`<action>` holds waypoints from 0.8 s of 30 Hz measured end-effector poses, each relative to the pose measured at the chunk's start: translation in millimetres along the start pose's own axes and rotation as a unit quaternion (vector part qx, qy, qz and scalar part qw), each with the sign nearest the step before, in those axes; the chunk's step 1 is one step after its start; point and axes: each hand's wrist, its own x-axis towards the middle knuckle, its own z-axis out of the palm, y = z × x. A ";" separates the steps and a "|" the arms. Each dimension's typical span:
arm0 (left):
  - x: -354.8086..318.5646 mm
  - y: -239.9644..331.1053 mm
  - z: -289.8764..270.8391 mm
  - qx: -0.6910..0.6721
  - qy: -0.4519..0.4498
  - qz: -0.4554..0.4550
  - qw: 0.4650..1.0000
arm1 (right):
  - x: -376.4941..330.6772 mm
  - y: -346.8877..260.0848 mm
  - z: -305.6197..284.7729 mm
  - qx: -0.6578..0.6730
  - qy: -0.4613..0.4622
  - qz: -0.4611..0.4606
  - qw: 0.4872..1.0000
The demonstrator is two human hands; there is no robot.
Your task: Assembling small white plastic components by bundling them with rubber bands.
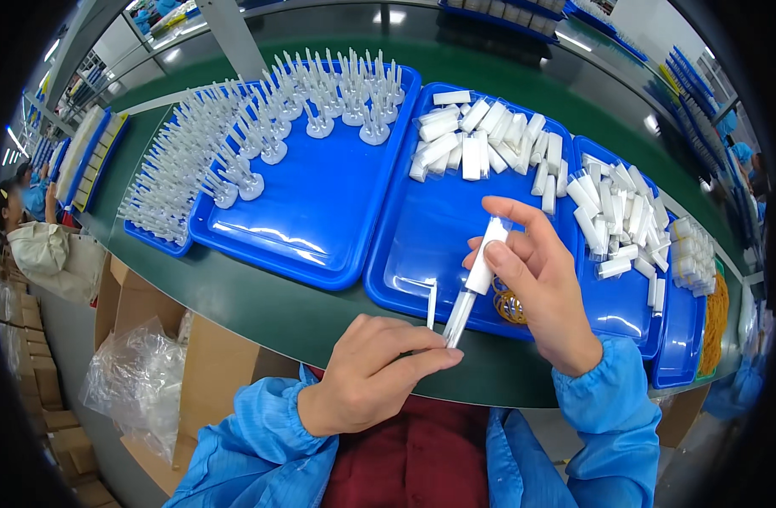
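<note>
My right hand (pixel 536 284) grips a slim white piece in a clear plastic sleeve (pixel 481 269) between thumb and fingers, index finger raised. The piece slants down toward my left hand (pixel 375 368), whose thumb and fingers pinch the clear lower end. A thin white bent strip (pixel 432 303) stands up beside the left fingers; I cannot tell whether that hand holds it. Several yellow-brown rubber bands (pixel 508 303) lie below my right hand, partly hidden by it. Behind the hands, a blue tray (pixel 409 229) carries a heap of similar white wrapped pieces (pixel 472 140).
To the left, another blue tray (pixel 312 224) bears clusters of translucent pointed parts (pixel 269 140). Rightward, a third tray (pixel 612 313) holds more white pieces (pixel 625 212); beyond are clear-wrapped bundles (pixel 693 254) and rubber bands (pixel 716 326). Cardboard boxes (pixel 214 364) and plastic film (pixel 142 377) sit below left.
</note>
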 end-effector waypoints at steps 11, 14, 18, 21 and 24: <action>0.0 5.3 5.4 -0.013 -0.006 0.004 1.000 | -7.6 12.2 -6.9 -0.021 0.039 -0.020 0.999; 0.5 4.9 6.4 -0.009 -0.004 0.002 1.000 | -7.2 16.3 -7.8 -0.014 0.039 -0.004 0.999; 1.2 3.8 7.3 -0.013 -0.010 0.005 1.000 | -10.1 14.1 -13.7 -0.039 0.015 -0.008 0.999; 2.7 2.7 7.9 -0.013 -0.008 0.000 1.000 | -11.9 16.3 -6.0 0.014 0.060 -0.049 0.997; 3.8 2.9 9.6 -0.013 -0.003 -0.007 1.000 | -11.6 16.6 -11.8 0.011 0.044 0.010 0.999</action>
